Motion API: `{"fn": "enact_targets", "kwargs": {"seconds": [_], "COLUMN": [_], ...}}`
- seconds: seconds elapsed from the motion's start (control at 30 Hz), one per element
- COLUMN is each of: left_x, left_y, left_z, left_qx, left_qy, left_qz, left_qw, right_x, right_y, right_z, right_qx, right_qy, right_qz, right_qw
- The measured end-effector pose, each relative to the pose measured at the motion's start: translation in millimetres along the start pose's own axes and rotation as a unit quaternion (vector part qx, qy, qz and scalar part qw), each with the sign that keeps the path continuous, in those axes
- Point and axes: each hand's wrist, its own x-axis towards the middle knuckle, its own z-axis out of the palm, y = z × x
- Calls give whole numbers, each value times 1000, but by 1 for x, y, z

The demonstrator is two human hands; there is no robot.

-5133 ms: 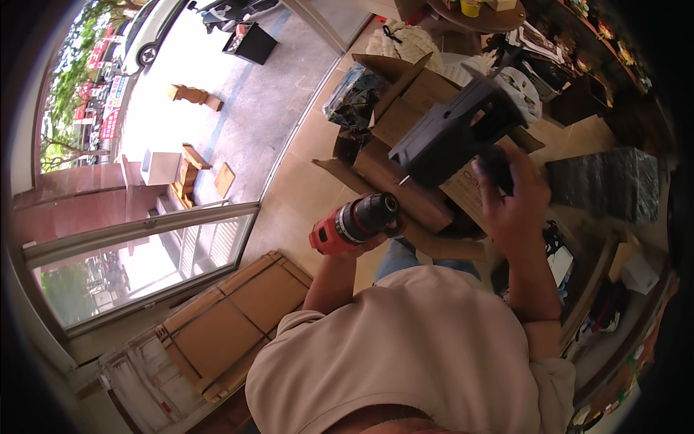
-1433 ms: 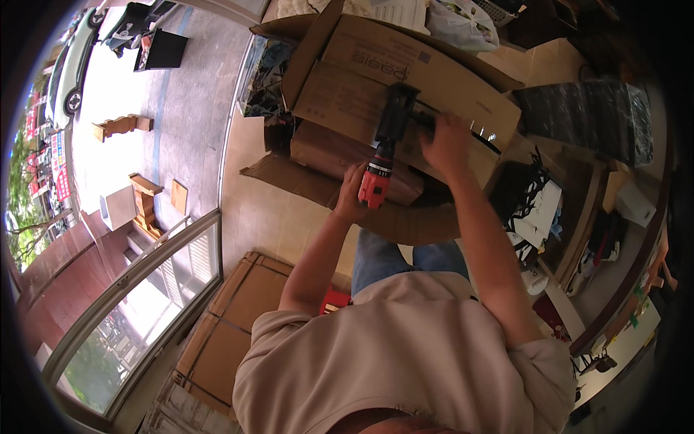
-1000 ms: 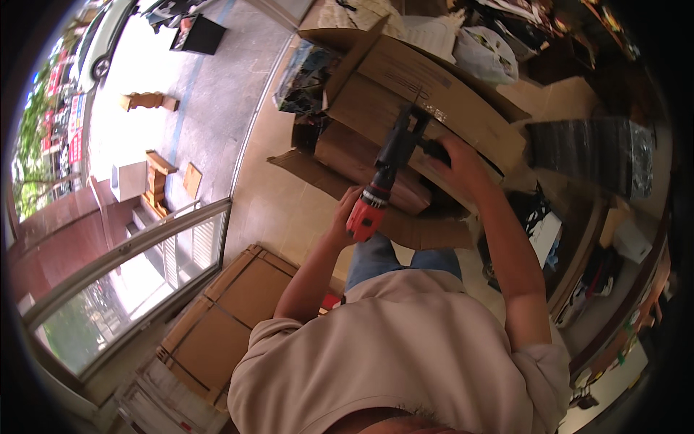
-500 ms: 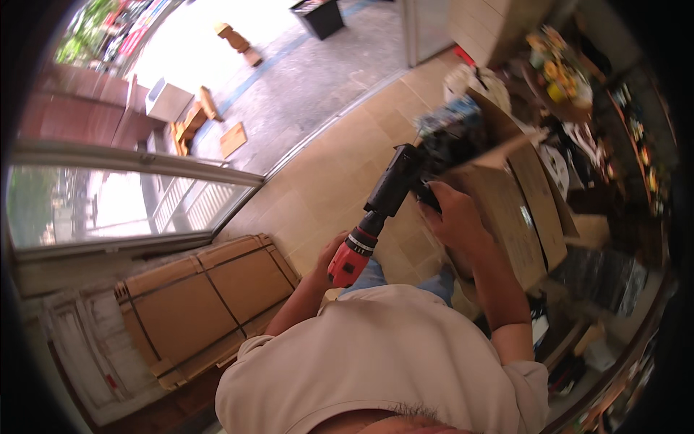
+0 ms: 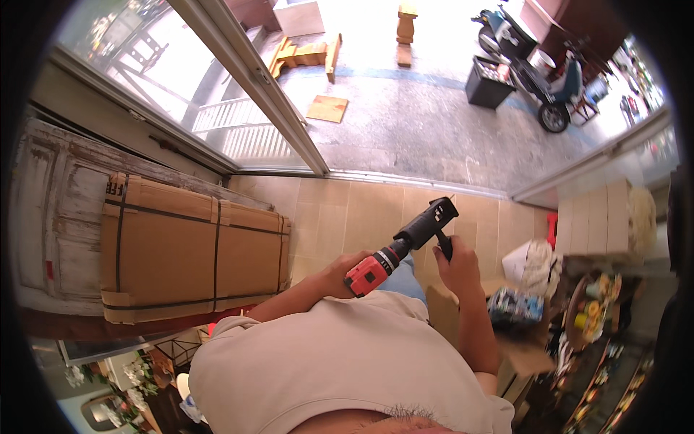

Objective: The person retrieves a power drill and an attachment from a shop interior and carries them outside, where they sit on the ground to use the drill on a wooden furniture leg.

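A red-and-black power drill (image 5: 370, 272) is in front of my chest, pointing up and to the right. My left hand (image 5: 341, 273) is closed around it; its fingers are partly hidden behind the drill body. At the drill's chuck end sits a bulky black attachment (image 5: 425, 226), whose exact kind I cannot make out. A black side handle (image 5: 444, 246) sticks out from the attachment toward me. My right hand (image 5: 460, 265) grips that handle, its fingers curled around it.
A strapped flat cardboard package (image 5: 166, 249) leans at left against a weathered panel (image 5: 50, 173). A glass door (image 5: 246, 108) stands open ahead. Outside are wooden pieces (image 5: 307, 54), a black bin (image 5: 489, 83) and a scooter (image 5: 553, 79). An open carton (image 5: 528, 351) and cluttered shelves (image 5: 600, 383) are at right.
My body and view have turned to the right, toward the doorway. The drill and attachment have moved away from the open carton, with both hands still holding them.
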Motion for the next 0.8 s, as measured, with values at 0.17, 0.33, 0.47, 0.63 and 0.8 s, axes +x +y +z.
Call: {"fn": "enact_targets", "kwargs": {"seconds": [0.17, 0.33, 0.47, 0.63, 0.8], "left_x": [109, 206, 271, 354, 446], "left_y": [-36, -44, -81, -162, -218], "left_z": [-71, -161, -216, -299, -412], "left_qx": [-16, 7, 27, -8, -91], "left_qy": [43, 131, 203, 237, 205], "left_qz": [-98, -130, -117, -141, -182], "left_qw": [994, 983, 972, 961, 957], "right_x": [177, 355, 486, 645, 786], "right_y": [8, -34, -69, -105, -130], "right_z": [6, 2, 7, 35, 57], "right_qx": [-21, -45, -91, -116, -135], "right_qy": [-70, -166, -201, -211, -210], "right_qz": [-39, -90, -153, -172, -158], "right_qw": [997, 981, 963, 955, 955]}}
